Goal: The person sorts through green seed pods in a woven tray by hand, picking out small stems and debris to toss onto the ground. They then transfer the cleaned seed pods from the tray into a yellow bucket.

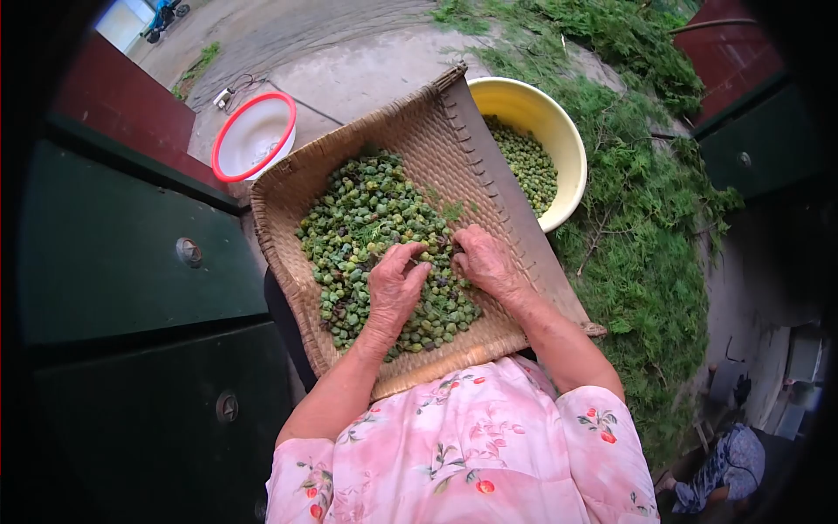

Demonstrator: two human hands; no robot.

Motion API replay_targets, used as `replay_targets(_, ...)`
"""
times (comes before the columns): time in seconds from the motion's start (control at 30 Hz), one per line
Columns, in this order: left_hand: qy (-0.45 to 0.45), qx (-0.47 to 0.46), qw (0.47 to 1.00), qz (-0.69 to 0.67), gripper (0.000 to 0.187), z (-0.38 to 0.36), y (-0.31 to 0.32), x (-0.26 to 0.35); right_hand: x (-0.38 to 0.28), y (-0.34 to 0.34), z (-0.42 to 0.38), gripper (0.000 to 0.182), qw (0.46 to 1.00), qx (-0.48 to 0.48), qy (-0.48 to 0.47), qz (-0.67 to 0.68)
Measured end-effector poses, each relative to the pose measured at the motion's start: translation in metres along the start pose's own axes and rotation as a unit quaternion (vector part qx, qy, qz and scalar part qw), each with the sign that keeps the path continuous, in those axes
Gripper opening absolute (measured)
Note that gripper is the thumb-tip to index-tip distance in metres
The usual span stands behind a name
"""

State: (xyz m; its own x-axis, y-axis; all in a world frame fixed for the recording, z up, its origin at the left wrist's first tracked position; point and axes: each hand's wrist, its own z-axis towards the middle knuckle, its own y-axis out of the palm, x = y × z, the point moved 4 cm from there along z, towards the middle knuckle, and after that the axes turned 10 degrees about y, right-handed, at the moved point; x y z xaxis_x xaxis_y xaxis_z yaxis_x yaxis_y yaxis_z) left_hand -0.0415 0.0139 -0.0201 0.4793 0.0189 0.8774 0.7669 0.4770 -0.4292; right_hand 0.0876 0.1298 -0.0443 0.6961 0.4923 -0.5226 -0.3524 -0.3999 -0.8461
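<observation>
A woven basket tray (301, 196) rests across the lap, tilted, with a heap of small green cones (375, 205) in it. Over the near part of the heap, my left hand (397, 284) has its fingers curled and its thumb close to the index finger. My right hand (487, 260) is at the heap's right side, fingers bent inward among the cones. Whatever either hand pinches is too small or hidden to name. Bits of green leaf sprig (452, 210) lie on the weave above my right hand.
Beyond the tray's right edge stands a yellow tub (567, 148) partly filled with green cones. A white basin with a red rim (229, 140) sits at the left. Cut evergreen branches (637, 262) cover the ground on the right. Another person (729, 467) is at the lower right.
</observation>
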Motion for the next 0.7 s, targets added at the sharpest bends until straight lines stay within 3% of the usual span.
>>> replay_targets(0.1,0.009,0.007,1.0,-0.005,0.028,0.0,-0.002,0.001,0.015,0.004,0.004,0.032,0.987,-0.016,0.021,0.158)
replay_targets(0.13,0.013,0.007,1.0,0.0,0.028,0.0,-0.002,0.001,0.018,0.007,0.002,0.031,0.946,-0.072,0.077,0.308)
replay_targets(0.2,0.016,0.005,1.0,0.0,0.028,0.001,-0.002,0.003,0.015,0.009,-0.007,0.031,0.778,-0.174,0.182,0.576)
replay_targets(0.3,0.015,-0.003,1.0,-0.018,0.03,0.002,-0.001,0.004,0.001,0.013,-0.01,0.03,0.702,-0.237,0.226,0.633)
replay_targets(0.43,0.035,-0.024,0.998,-0.048,0.035,0.001,0.0,0.016,-0.024,0.024,-0.018,0.041,0.606,-0.287,0.188,0.718)
replay_targets(0.57,0.078,0.005,0.996,-0.032,0.034,0.002,-0.005,0.029,-0.014,0.039,-0.014,0.041,0.546,-0.26,0.214,0.767)
replay_targets(0.7,0.123,0.087,0.989,-0.001,0.031,0.01,-0.026,0.036,0.006,0.004,-0.005,0.04,0.548,-0.119,0.265,0.784)
